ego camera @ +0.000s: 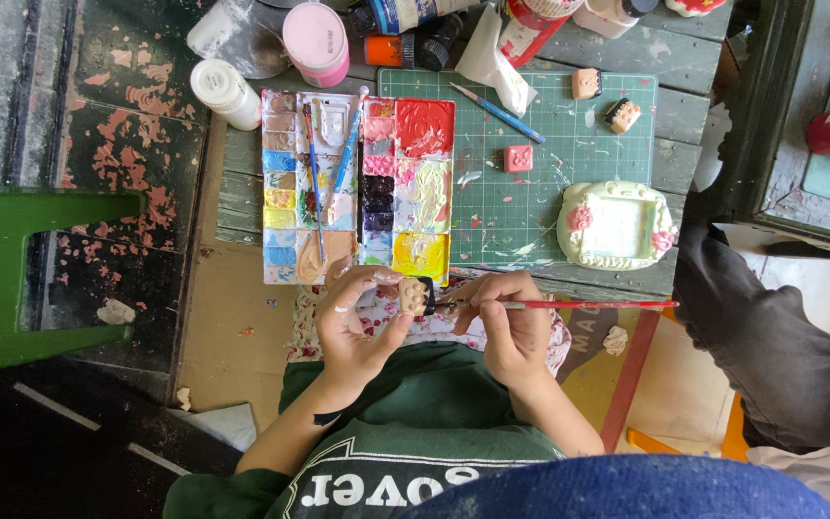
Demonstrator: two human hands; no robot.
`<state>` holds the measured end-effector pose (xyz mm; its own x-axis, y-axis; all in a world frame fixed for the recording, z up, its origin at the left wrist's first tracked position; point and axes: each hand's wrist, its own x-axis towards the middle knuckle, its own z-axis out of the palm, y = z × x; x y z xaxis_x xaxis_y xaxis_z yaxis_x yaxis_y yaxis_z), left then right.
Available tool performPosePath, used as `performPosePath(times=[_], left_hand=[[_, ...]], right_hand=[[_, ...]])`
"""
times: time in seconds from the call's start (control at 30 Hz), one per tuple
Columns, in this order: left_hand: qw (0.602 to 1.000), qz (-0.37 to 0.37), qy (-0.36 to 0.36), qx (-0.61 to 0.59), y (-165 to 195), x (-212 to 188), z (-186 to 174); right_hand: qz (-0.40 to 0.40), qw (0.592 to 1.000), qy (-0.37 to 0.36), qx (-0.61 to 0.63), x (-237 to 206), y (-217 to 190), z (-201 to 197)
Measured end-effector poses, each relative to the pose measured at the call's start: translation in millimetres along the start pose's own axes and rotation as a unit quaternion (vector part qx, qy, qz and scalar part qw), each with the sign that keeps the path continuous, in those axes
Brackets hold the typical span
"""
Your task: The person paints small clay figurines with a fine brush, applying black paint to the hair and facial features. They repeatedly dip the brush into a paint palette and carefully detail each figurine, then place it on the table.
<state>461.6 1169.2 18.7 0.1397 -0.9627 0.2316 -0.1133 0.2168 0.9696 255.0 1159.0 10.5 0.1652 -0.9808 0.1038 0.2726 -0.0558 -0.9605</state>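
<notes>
My left hand [357, 322] holds a small tan figure piece [414, 294] between thumb and fingers, just below the paint palette [280, 207]. My right hand [509, 322] grips a thin red-handled brush [588, 305], its tip touching the piece's dark painted edge. Both hands hover over my lap, at the near edge of the green cutting mat [549, 144].
On the mat lie a blue brush [498, 113], a pink square piece [518, 159], two small painted pieces [585, 84] and a cream frame with pink roses [617, 226]. Paint bottles [315, 43] stand at the back. A green stool [21, 274] sits left; another person's dark trouser leg [761, 336] is right.
</notes>
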Motion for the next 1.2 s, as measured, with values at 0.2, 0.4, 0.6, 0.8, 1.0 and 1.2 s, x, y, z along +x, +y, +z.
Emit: performPosePath(times=[0.2, 0.4, 0.6, 0.8, 1.0, 1.2], left_hand=[[1.000, -0.026, 0.000, -0.009, 1, 1, 0], [1.000, 0.016, 0.001, 0.021, -1, 2, 0], [0.999, -0.027, -0.005, -0.043, -4, -1, 2], [0.999, -0.020, -0.006, -0.031, -4, -2, 1], [0.999, -0.020, -0.005, -0.047, -7, -4, 2], [0.981, -0.036, 0.007, -0.188, -22, -9, 9]], right_hand=[[0.005, 1.000, 0.000, 0.001, 0, 1, -2], [0.007, 1.000, 0.008, 0.014, 2, 1, -1], [0.013, 1.000, 0.022, 0.017, 1, 1, 0], [0.002, 1.000, 0.017, 0.016, 1, 2, -1], [0.005, 0.999, 0.031, 0.023, 2, 1, 1], [-0.046, 0.991, 0.123, 0.030, 17, -5, -6]])
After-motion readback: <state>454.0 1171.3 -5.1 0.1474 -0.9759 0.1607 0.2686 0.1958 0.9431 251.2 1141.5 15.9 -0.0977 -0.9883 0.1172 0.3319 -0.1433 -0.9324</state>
